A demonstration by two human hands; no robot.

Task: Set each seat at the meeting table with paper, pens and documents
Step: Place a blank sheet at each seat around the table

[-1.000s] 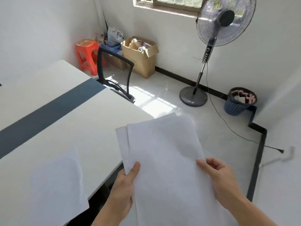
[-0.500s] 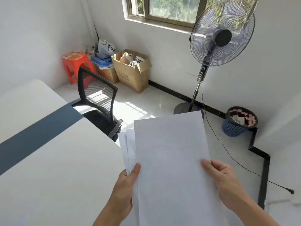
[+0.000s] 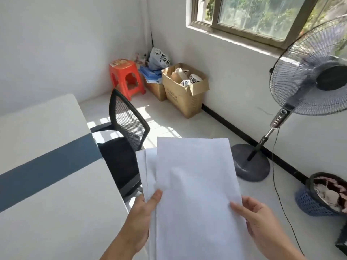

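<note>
I hold a fanned stack of blank white paper sheets (image 3: 195, 184) in front of me, beside the table's right edge. My left hand (image 3: 142, 218) grips the stack's left side with the thumb on top. My right hand (image 3: 257, 220) holds the right edge of the top sheet. The white meeting table (image 3: 47, 212) with a blue-grey stripe fills the lower left. A black mesh office chair (image 3: 129, 128) stands pushed against the table's right side, just beyond the papers. No pens or documents show.
A standing fan (image 3: 308, 87) rises at the right, its round base (image 3: 251, 164) and cord on the floor. A blue waste basket (image 3: 323, 196) sits lower right. An orange stool (image 3: 125, 77) and open cardboard boxes (image 3: 184, 91) fill the far corner under the window.
My view has lifted and shifted along the table toward the chair, which is now closer. The sheet lying on the table has left the view. Both hands keep their hold on the papers.
</note>
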